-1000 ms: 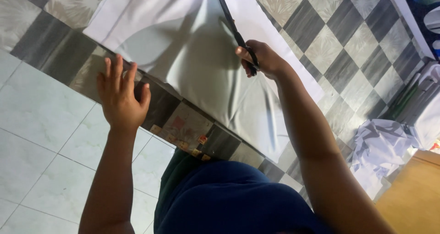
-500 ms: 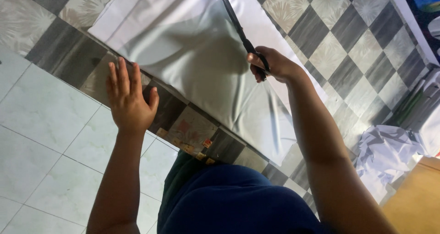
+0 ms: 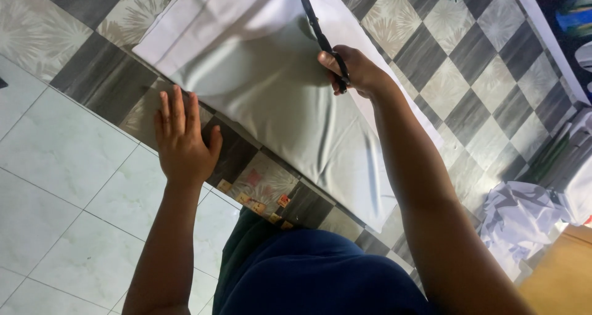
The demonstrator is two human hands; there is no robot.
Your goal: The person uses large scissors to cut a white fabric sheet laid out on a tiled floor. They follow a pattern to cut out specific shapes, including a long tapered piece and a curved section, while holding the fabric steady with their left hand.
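I've got the left hand (image 3: 182,143) flat on the floor (image 3: 55,185), all 5 fingers spread wide, gripping nothing, just beside the near edge of the grey cloth (image 3: 265,93). The cloth lies smooth across the checkered tiles (image 3: 468,105), running from the top of view down toward the blue clothing (image 3: 308,272). Moving right, the right hand (image 3: 354,71) is closed tight around the handles of the black scissors (image 3: 320,37), blades pointing away along the cloth's far side. Further right, a crumpled white cloth (image 3: 518,219) sits well apart.
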